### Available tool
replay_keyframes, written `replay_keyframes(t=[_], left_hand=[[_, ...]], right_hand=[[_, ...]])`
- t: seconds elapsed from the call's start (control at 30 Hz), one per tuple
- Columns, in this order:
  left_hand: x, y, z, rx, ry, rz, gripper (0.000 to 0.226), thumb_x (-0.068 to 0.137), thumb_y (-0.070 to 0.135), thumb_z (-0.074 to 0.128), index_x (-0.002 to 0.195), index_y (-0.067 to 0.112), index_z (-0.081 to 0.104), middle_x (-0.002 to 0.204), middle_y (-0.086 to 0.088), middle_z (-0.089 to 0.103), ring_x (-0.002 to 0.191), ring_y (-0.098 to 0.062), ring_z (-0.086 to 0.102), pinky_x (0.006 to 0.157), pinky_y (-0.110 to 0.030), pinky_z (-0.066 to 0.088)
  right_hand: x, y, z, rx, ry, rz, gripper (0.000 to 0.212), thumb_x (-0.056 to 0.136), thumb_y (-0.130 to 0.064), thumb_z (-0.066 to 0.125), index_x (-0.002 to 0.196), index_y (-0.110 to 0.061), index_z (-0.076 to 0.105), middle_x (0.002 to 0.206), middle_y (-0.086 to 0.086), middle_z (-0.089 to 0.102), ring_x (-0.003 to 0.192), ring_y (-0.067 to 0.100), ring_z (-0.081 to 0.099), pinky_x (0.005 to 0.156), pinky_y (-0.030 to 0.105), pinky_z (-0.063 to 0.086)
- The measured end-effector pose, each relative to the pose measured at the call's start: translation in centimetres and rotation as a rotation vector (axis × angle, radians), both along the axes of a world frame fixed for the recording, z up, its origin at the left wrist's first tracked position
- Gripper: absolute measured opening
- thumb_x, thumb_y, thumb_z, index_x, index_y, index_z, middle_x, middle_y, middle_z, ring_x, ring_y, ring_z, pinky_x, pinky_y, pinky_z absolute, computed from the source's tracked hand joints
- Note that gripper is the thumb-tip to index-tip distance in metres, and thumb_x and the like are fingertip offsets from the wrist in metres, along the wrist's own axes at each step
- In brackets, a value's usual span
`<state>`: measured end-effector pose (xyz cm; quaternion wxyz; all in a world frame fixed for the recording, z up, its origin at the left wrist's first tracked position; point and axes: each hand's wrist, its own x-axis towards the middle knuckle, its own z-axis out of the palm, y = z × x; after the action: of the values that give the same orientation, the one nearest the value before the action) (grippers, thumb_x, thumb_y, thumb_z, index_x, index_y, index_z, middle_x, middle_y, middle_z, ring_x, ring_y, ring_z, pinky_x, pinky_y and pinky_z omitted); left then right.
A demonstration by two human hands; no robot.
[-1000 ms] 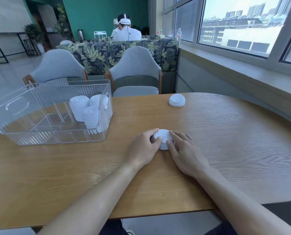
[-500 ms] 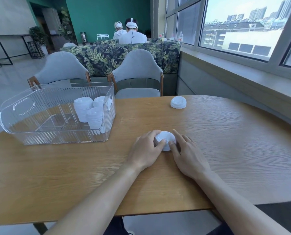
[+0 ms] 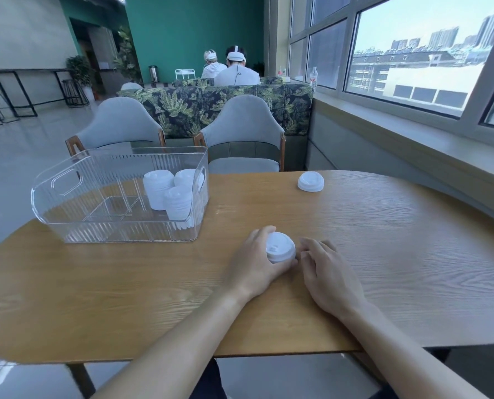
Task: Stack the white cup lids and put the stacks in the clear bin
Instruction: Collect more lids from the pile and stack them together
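Observation:
A short stack of white cup lids (image 3: 280, 249) sits on the wooden table (image 3: 384, 254) in front of me. My left hand (image 3: 257, 263) grips it, fingers curled round its far side and thumb below. My right hand (image 3: 326, 269) lies just right of the stack, fingertips loosely curled next to its rim; contact is unclear. Another white lid (image 3: 310, 181) lies alone at the table's far edge. The clear ribbed bin (image 3: 76, 223) stands at the left with three stacks of lids (image 3: 171, 194) in its right end.
Two grey chairs (image 3: 243, 133) stand behind the table, with a leaf-patterned sofa beyond them. A window ledge runs along the right. Two people sit far back, facing away.
My left hand has closed round the lid stack. My right hand's fingers have drawn back from the stack's top to its right side. The camera has tilted up slightly.

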<state>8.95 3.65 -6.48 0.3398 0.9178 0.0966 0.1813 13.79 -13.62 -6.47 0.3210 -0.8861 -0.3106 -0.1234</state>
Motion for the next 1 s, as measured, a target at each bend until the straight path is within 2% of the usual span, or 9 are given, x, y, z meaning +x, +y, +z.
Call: replay_keyframes(t=[0.1,0.2,0.33,0.53,0.7,0.9,1.0], left_hand=[[-1.4,0.7,0.1,-0.08,-0.061,0.028,0.09,0.071,0.066,0.082,0.145,0.029,0.047,0.139,0.015,0.053,0.127,-0.005,0.05,0.099,-0.021,0.041],[-3.2,1.9,0.2,-0.117,-0.123,0.054,0.088,0.068,0.067,0.083,0.141,0.031,0.05,0.133,0.019,0.054,0.122,-0.001,0.052,0.103,-0.025,0.044],[-5.5,4.1,0.8,-0.114,-0.205,0.122,0.082,0.065,0.068,0.08,0.133,0.032,0.054,0.125,0.021,0.056,0.118,0.0,0.052,0.101,-0.028,0.046],[-8.0,8.3,3.0,-0.122,-0.32,0.223,0.076,0.067,0.061,0.086,0.129,0.032,0.052,0.126,0.021,0.054,0.119,0.0,0.051,0.098,-0.026,0.047],[-8.9,13.6,4.8,-0.108,-0.368,0.333,0.075,0.071,0.055,0.087,0.132,0.029,0.052,0.131,0.017,0.054,0.12,-0.001,0.051,0.094,-0.024,0.045],[-7.9,20.4,6.3,-0.056,-0.336,0.463,0.081,0.076,0.047,0.085,0.14,0.02,0.045,0.135,0.008,0.05,0.119,-0.011,0.05,0.093,-0.032,0.045],[-6.1,23.1,7.0,-0.008,-0.223,0.501,0.09,0.076,0.043,0.085,0.147,0.013,0.038,0.143,-0.002,0.046,0.13,-0.021,0.046,0.101,-0.038,0.044]], right_hand=[[-0.8,0.2,-0.1,0.016,-0.021,0.016,0.027,0.101,-0.023,0.05,0.125,-0.018,0.06,0.117,-0.012,0.065,0.124,0.01,0.047,0.089,0.027,0.042],[-1.3,0.7,-0.3,-0.011,-0.035,0.056,0.03,0.101,-0.028,0.051,0.127,-0.017,0.061,0.118,-0.011,0.066,0.123,0.01,0.047,0.095,0.026,0.042],[-1.7,2.1,-0.7,-0.024,-0.034,0.08,0.031,0.102,-0.033,0.05,0.125,-0.018,0.064,0.116,-0.013,0.065,0.123,0.01,0.047,0.098,0.027,0.043],[-2.6,6.3,-0.7,-0.081,-0.053,0.148,0.029,0.102,-0.038,0.048,0.119,-0.024,0.065,0.111,-0.015,0.062,0.121,0.008,0.045,0.097,0.022,0.038],[-3.0,10.2,-0.7,-0.128,-0.077,0.197,0.029,0.101,-0.041,0.048,0.115,-0.024,0.066,0.115,-0.013,0.061,0.12,0.012,0.046,0.098,0.027,0.04],[-2.4,13.9,-0.7,-0.129,-0.064,0.233,0.027,0.101,-0.039,0.048,0.117,-0.026,0.066,0.119,-0.017,0.058,0.118,0.009,0.045,0.102,0.025,0.037],[-1.8,15.2,-0.7,-0.127,-0.057,0.233,0.026,0.101,-0.038,0.049,0.117,-0.027,0.067,0.121,-0.017,0.057,0.119,0.009,0.045,0.104,0.025,0.036]])
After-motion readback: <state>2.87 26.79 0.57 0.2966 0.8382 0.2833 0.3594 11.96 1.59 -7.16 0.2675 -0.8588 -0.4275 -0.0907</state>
